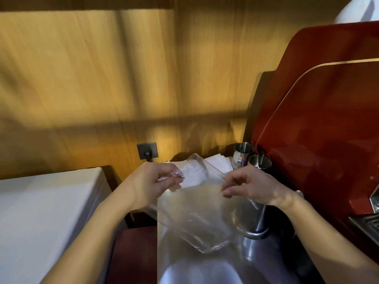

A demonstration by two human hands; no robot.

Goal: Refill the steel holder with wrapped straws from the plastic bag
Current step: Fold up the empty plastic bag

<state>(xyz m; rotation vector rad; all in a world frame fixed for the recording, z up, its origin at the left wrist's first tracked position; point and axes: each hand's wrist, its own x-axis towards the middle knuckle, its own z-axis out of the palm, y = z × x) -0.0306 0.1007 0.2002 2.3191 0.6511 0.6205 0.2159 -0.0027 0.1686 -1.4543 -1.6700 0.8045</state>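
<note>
A clear plastic bag (190,218) hangs in front of me, held up at its top by both hands. My left hand (152,182) pinches the crumpled left part of the top edge. My right hand (248,185) pinches the right part of that edge. Through the film, below my right hand, a tall steel holder (251,220) stands on the counter. I cannot make out any straws inside the bag. White paper-wrapped pieces (215,162) lie behind the bag near the wall.
Two small steel cups (243,153) (259,161) stand at the back beside a big red machine (320,128) on the right. A white appliance top (41,218) fills the left. A grey wall socket (147,150) sits on the wooden wall.
</note>
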